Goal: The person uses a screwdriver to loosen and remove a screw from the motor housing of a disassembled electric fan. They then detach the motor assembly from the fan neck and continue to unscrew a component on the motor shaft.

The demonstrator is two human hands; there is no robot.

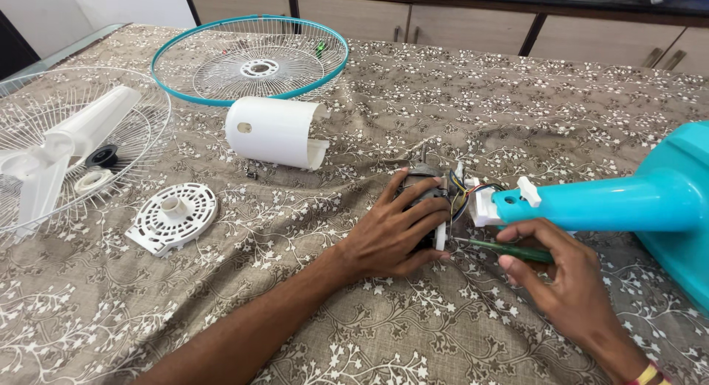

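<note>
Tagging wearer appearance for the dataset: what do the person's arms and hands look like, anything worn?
Both arms are bare: no sleeves, no gloves in view. The left hand shows no ring, watch or band, and its forearm is uncovered down to the frame edge. The right hand has a band at the wrist, yellow with a pink-red stripe, partly cut off by the frame. Nails are short and unpainted.

The left hand hides most of the fan motor; the teal fan stand and white grille run off-frame.
</note>
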